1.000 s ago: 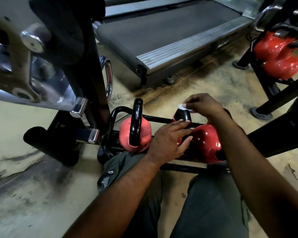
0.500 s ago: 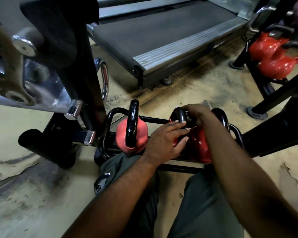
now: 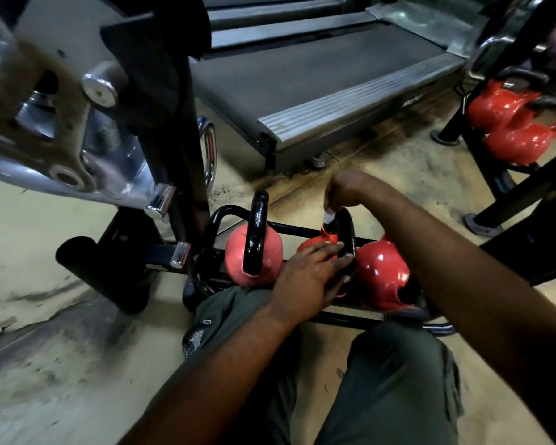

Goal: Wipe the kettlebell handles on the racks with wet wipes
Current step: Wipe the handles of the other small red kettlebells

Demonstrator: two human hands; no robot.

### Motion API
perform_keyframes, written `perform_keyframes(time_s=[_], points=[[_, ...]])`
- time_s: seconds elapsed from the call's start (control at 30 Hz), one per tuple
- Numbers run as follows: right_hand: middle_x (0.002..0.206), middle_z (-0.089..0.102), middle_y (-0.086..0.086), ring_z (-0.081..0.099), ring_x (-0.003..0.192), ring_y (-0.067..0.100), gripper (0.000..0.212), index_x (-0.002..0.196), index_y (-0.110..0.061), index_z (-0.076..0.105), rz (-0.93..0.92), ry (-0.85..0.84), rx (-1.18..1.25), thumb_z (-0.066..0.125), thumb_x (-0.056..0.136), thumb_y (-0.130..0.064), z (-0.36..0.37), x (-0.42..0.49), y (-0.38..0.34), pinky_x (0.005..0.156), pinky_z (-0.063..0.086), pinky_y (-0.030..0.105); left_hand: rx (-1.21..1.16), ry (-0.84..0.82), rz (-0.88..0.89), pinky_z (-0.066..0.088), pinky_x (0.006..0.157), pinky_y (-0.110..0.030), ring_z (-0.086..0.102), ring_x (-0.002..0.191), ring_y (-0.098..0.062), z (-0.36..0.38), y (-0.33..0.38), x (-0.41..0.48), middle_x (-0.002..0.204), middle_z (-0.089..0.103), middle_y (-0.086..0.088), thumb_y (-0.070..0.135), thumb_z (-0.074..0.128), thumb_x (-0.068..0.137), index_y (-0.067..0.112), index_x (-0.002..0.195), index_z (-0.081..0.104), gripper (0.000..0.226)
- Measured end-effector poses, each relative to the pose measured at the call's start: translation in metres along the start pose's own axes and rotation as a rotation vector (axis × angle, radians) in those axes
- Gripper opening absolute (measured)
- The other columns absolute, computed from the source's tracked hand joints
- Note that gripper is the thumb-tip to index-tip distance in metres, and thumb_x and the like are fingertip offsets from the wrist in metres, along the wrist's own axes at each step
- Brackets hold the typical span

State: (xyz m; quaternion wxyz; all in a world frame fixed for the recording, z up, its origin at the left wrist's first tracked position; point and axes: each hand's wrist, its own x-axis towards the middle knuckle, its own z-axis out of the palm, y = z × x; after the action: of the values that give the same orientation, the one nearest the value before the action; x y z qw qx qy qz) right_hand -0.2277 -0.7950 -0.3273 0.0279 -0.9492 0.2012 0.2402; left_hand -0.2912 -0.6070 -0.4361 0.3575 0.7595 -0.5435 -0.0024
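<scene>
Low rack (image 3: 341,318) sits on the floor (image 3: 45,252) right in front of the knees, with three kettlebells in a row on it: left kettlebell (image 3: 252,261), middle kettlebell (image 3: 347,229), right kettlebell (image 3: 382,274). A machine frame (image 3: 77,123) stands just left of it. The treadmill (image 3: 302,69) is behind, and far right there's a second rack (image 3: 523,194) holding more kettlebells (image 3: 501,107).
</scene>
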Motion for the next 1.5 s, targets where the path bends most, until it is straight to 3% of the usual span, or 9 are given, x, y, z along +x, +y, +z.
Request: perform_keyframes(time_s=[0.13,0.43,0.57,0.7,0.8,1.0,1.2,1.37,1.5], points=[[0.093,0.062,0.004,0.059,0.087,0.02,0.039,0.104,-0.007,0.072,-0.04,-0.115,-0.511,0.083,0.074,-0.029,0.004,0.007,-0.047,0.07,0.043,0.026,-0.012,-0.031,-0.009,0.046,0.103,-0.043,0.046,0.132,-0.019,-0.002,-0.001,-0.001,0.145,0.052,0.002,0.038,0.057,0.093,0.027,0.133,0.058,0.042],[0.094,0.07,0.005,0.068,0.089,0.024,0.018,0.094,-0.012,0.071,-0.118,0.02,-0.589,0.075,0.078,-0.019,0.027,0.003,-0.04,0.075,0.055,0.029,-0.002,-0.035,0.006,0.046,0.102,-0.04,0.048,0.128,-0.018,-0.001,-0.003,0.0,0.144,0.052,0.003,0.039,0.058,0.092,0.028,0.133,0.058,0.042],[0.088,0.072,0.008,0.067,0.085,0.023,0.025,0.09,-0.015,0.076,-0.004,0.163,-0.095,0.079,0.075,-0.035,0.015,-0.004,0.009,0.073,0.051,0.028,-0.049,0.003,0.004,0.047,0.103,-0.04,0.051,0.127,-0.019,0.0,-0.003,-0.001,0.141,0.056,0.002,0.037,0.062,0.09,0.025,0.129,0.062,0.041],[0.07,0.062,0.006,0.059,0.063,0.013,0.01,0.08,-0.009,0.065,0.196,0.252,1.123,0.073,0.086,-0.013,0.046,-0.024,0.046,0.055,0.055,0.019,-0.095,0.04,-0.017,0.046,0.105,-0.037,0.053,0.126,-0.018,0.0,-0.002,0.001,0.137,0.059,0.002,0.037,0.066,0.087,0.024,0.125,0.066,0.04],[0.067,0.059,0.004,0.058,0.047,0.008,0.016,0.082,-0.011,0.058,0.352,0.247,1.649,0.057,0.093,0.001,0.088,-0.026,0.046,0.04,0.047,0.016,-0.101,0.059,-0.029,0.045,0.104,-0.034,0.054,0.124,-0.016,0.001,-0.002,0.0,0.135,0.061,0.003,0.036,0.07,0.085,0.024,0.122,0.068,0.039],[0.064,0.06,0.008,0.057,0.042,0.013,0.024,0.071,-0.011,0.056,0.477,0.408,1.622,0.052,0.088,0.007,0.116,-0.031,0.021,0.043,0.044,0.017,-0.084,0.043,-0.038,0.045,0.105,-0.032,0.053,0.126,-0.014,-0.003,0.001,-0.001,0.136,0.06,0.004,0.035,0.071,0.086,0.025,0.124,0.067,0.04],[0.068,0.068,0.007,0.063,0.054,0.014,0.023,0.095,-0.002,0.063,0.374,0.014,1.839,0.041,0.098,-0.004,0.099,-0.037,0.035,0.051,0.05,0.022,-0.089,0.034,-0.047,0.044,0.106,-0.034,0.053,0.127,-0.013,-0.003,0.0,0.0,0.138,0.059,0.004,0.035,0.069,0.086,0.025,0.125,0.066,0.04],[0.078,0.065,0.014,0.06,0.066,0.02,0.011,0.077,-0.008,0.066,0.267,0.332,1.314,0.069,0.086,-0.004,0.068,-0.027,0.048,0.059,0.057,0.026,-0.105,0.033,-0.067,0.042,0.106,-0.031,0.052,0.127,-0.014,-0.003,0.001,0.0,0.138,0.059,0.003,0.035,0.07,0.086,0.026,0.125,0.067,0.04],[0.094,0.075,0.01,0.069,0.088,0.023,0.029,0.095,-0.012,0.079,0.037,0.161,0.301,0.084,0.073,-0.03,0.021,-0.004,0.027,0.083,0.056,0.034,-0.089,0.024,-0.047,0.041,0.106,-0.033,0.049,0.13,-0.014,-0.005,0.0,0.001,0.14,0.056,0.005,0.038,0.068,0.088,0.027,0.126,0.065,0.04]])
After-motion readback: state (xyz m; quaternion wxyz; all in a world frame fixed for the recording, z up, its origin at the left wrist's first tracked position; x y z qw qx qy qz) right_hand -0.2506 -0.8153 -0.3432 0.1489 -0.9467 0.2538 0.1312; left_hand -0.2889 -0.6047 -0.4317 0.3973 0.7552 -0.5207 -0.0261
